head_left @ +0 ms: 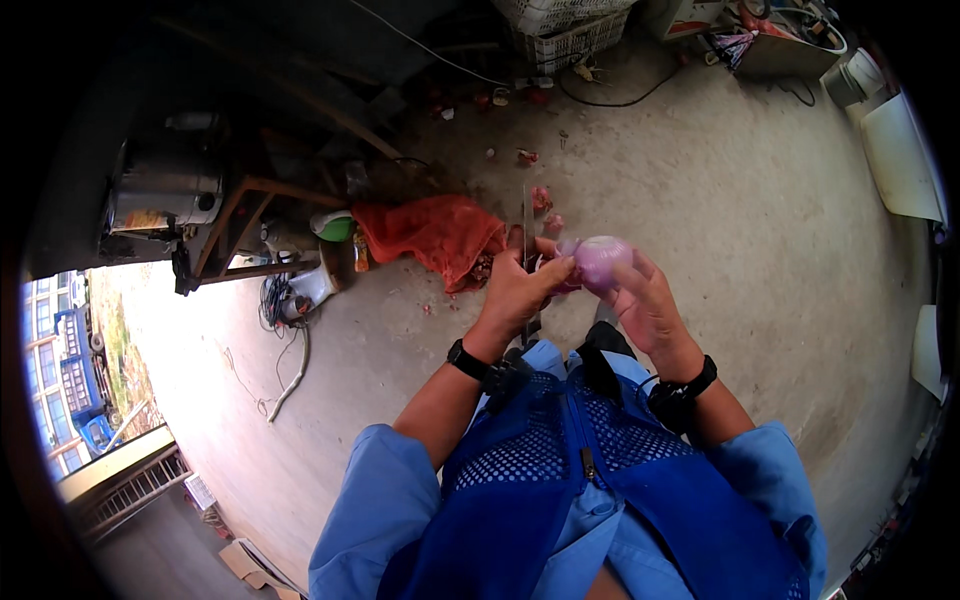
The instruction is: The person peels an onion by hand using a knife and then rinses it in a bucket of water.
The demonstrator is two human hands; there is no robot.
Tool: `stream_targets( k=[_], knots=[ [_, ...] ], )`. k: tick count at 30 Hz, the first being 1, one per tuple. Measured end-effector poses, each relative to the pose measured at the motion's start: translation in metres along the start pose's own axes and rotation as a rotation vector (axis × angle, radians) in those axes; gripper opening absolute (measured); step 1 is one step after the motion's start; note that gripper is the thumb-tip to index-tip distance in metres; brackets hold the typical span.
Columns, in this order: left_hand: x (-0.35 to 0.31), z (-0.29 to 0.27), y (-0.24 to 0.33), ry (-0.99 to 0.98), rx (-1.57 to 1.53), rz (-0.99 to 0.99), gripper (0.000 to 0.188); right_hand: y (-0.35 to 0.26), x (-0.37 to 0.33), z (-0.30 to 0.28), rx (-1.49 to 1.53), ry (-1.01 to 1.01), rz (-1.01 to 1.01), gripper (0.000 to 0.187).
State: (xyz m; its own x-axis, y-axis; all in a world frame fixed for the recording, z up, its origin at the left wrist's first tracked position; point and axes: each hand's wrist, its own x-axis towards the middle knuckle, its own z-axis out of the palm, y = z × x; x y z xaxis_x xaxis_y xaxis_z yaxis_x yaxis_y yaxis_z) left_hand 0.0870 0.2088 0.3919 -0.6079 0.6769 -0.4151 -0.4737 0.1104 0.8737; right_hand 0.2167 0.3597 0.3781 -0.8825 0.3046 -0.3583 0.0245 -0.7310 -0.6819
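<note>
In front of my body a peeled-looking red onion, smooth and pale purple, is held between both hands. My right hand cups it from the right, fingers curled round its side. My left hand pinches at its left end, where a bit of purple skin shows by the thumb. A thin, upright, blade-like strip stands beside the left fingers; whether that hand also holds it I cannot tell. Just left of the hand lies an orange-red mesh sack, its mouth toward me with dark red pieces in it.
Scraps of red onion skin litter the concrete floor beyond my hands. White plastic crates stand at the back. A wooden frame and a metal drum are at the left. Cables lie on the floor there.
</note>
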Motion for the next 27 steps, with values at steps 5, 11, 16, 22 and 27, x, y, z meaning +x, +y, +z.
stream_targets(
  k=[5, 11, 16, 22, 27],
  knots=[
    [0.005, 0.003, -0.012, 0.041, -0.024, 0.111, 0.021, -0.002, 0.001, -0.001, -0.016, -0.029, 0.028, 0.058],
    [0.005, 0.004, -0.025, 0.023, 0.254, 0.334, 0.008, -0.008, 0.0, 0.011, -0.081, -0.022, 0.043, 0.055],
    [0.004, 0.006, -0.018, -0.02, 0.383, 0.452, 0.011, -0.002, 0.003, 0.006, -0.189, 0.039, -0.034, 0.054],
    [0.003, 0.004, -0.019, -0.014, 0.387, 0.556, 0.012, -0.007, -0.001, 0.008, -0.301, 0.119, -0.019, 0.052],
    [-0.003, 0.004, -0.012, -0.022, -0.088, 0.258, 0.012, 0.0, -0.003, 0.002, -0.077, 0.073, 0.02, 0.052]
  ],
)
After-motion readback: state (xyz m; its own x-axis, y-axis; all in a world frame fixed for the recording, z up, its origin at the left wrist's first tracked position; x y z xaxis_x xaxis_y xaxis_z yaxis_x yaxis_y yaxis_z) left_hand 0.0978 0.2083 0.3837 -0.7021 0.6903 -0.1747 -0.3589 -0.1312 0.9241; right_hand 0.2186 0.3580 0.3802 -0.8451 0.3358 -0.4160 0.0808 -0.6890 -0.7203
